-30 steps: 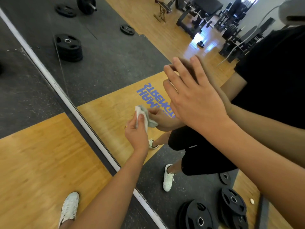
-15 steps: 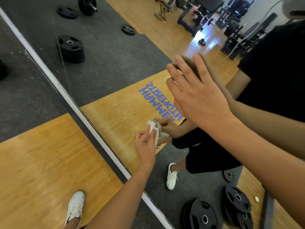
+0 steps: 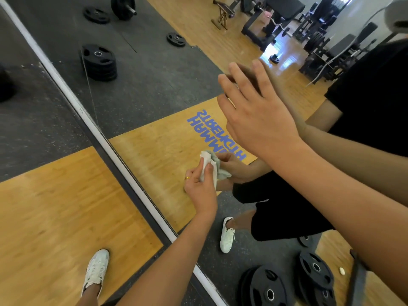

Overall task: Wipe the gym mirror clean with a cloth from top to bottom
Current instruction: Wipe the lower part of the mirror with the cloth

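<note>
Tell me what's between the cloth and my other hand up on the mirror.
Nothing solid. In the head view, only bare mirror glass lies between the cloth and the right hand, showing the reflected blue floor lettering.

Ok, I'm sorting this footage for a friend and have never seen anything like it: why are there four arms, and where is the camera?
Everything comes from one wide-angle camera worn on a person's head, looking forward and down at their own two hands. They stand on a wooden floor facing a large gym wall mirror, so each arm shows twice, once real and once reflected. The left hand grips a crumpled white-grey cloth against the glass, low down. The right hand is open with straight fingers and seems to lean on the glass higher up. The white lace-up shoe at bottom left is real. The black weight plates and the reversed blue lettering are only reflections.
</note>
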Demonstrator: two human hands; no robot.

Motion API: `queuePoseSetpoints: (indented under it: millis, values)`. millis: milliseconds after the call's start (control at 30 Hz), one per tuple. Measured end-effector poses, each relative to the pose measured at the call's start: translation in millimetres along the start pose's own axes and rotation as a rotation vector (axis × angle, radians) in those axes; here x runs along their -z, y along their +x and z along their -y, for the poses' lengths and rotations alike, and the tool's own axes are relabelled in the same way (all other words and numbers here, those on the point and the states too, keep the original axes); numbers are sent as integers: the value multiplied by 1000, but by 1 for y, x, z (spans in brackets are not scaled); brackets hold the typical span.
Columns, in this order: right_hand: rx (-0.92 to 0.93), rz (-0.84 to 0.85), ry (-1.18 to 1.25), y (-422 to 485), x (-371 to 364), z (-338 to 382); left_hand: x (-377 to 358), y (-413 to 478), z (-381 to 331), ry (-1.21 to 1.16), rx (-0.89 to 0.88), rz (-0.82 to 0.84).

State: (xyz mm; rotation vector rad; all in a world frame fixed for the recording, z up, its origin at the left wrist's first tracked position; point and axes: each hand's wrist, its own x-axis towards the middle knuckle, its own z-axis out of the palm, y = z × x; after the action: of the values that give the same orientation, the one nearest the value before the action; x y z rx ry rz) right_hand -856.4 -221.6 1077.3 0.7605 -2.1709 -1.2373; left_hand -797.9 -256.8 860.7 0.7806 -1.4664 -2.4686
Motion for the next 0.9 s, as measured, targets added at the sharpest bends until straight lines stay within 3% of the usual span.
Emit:
queuePoseSetpoints:
  millis: [100,367,500,767,900]
  values:
    - [0,-12,9,-1,0,-1,-9,-9,-10,-60,68,-41]
    - [1,-45,57,-2,-3,1,-20,-74,-11,-71,-45,67]
    - [-5,-44,93,-7,16,0,-5,-66,7,10,-3,-27]
    - [-105,32,234,-87,32,-9,3,-56,8,104,19,41]
    - [15,82,136,-118,31,-29,3,-57,5,105,64,71]
